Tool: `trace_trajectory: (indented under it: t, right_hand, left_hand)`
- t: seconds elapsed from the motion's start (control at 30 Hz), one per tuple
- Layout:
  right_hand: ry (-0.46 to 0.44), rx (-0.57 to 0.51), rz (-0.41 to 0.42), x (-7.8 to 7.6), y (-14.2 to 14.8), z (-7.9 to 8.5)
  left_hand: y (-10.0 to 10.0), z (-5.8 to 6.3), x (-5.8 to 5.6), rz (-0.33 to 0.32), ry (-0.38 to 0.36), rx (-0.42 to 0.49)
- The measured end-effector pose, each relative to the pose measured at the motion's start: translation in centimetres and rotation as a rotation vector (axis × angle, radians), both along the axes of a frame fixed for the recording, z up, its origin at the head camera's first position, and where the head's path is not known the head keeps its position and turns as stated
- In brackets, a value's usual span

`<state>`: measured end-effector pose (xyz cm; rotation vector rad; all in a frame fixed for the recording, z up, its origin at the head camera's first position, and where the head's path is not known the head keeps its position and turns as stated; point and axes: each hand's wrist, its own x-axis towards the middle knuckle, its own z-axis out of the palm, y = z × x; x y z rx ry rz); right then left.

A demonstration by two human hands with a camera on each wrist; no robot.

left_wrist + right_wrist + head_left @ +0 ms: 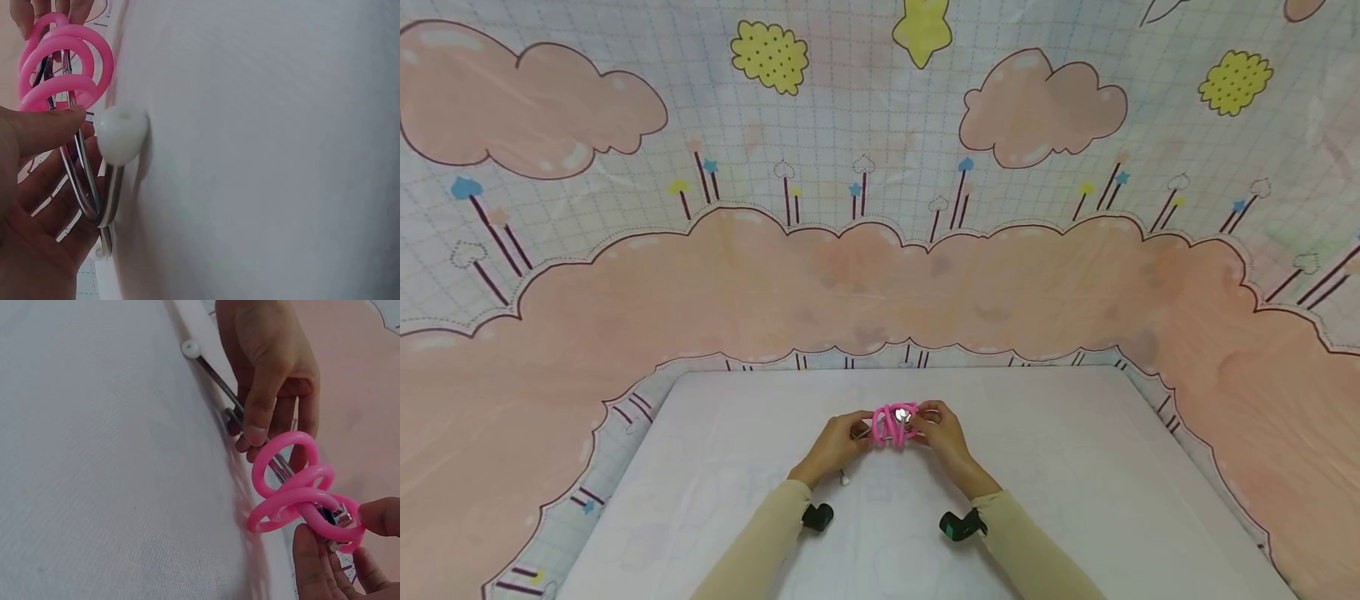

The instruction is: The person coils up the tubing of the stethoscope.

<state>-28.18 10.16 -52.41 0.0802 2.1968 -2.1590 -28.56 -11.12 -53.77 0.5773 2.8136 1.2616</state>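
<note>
Over the white tabletop, a bent metal rod frame (74, 181) is held between both hands, with a glossy pink tube (891, 425) looped several times around it. A white rounded tip (122, 134) caps one bent rod end, close to the tabletop. My left hand (837, 443) pinches the rods just below the pink loops, thumb on one side and fingers behind. At the other end, my right hand (947, 437) pinches the pink tube near a shiny metal piece (341, 516), which the loops partly hide. The exact kind of this object is unclear.
The white tabletop (700, 500) spreads around both hands, its far edge just beyond them. Behind it hangs a patterned cloth (880, 292) with clouds. Small black devices (958, 526) are worn at both wrists.
</note>
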Motion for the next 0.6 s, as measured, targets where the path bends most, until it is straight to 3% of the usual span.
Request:
trace_trajectory:
  t: [0.2, 0.47, 0.6]
  right_hand:
    - [-0.009, 0.014, 0.006, -0.1, 0.4, 0.1]
    - [0.004, 0.075, 0.016, 0.4, 1.3, -0.1]
    - [0.036, 0.196, 0.056, 1.2, 2.0, -0.1]
  left_hand:
    - [-0.1, 0.3, 0.2, 0.005, 0.007, 0.011]
    - [-1.2, -0.1, 1.0, 0.026, 0.088, -0.008]
    - [-2.0, -0.1, 2.0, 0.065, 0.103, -0.03]
